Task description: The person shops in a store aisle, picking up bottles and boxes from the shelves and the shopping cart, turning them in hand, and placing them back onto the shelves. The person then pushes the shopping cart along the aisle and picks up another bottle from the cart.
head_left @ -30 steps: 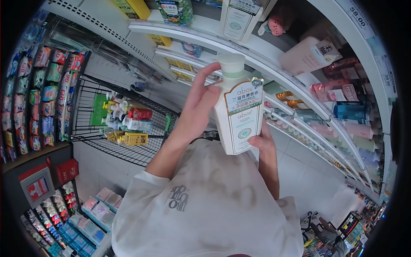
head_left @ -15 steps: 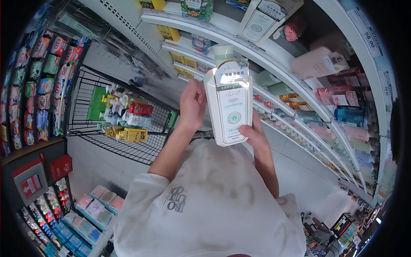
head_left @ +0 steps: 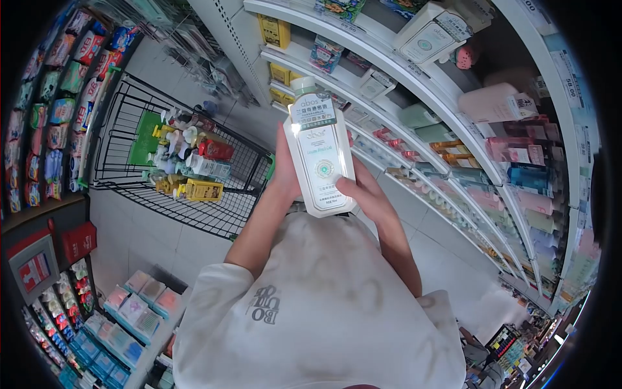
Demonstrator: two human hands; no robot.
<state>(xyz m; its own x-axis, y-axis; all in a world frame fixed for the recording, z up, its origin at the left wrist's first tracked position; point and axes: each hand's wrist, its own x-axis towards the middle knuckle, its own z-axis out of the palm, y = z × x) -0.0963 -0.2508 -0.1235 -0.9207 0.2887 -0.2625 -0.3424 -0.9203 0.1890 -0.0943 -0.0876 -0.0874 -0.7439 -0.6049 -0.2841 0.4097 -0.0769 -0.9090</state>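
Note:
A white bottle (head_left: 319,155) with a pale green cap and a gold-edged label is upright in front of my chest, its front facing me. My right hand (head_left: 364,191) grips its lower right side, thumb over the front face. At the bottle's left edge is my left hand (head_left: 285,165); its fingers go behind the bottle and are hidden, so its grip cannot be made out.
A black wire cart (head_left: 227,223) holding several bottles and a yellow pack (head_left: 204,190) stands at the left. Shelves (head_left: 389,48) of bottles and boxes curve along the right. Snack-like packets (head_left: 62,111) hang at the far left, with blue trays (head_left: 133,314) below.
The bottle has moved left and stands straighter. My left hand let go of its neck area, dropped, and is now beside the bottle. The view has shifted, moving the shelves rightward.

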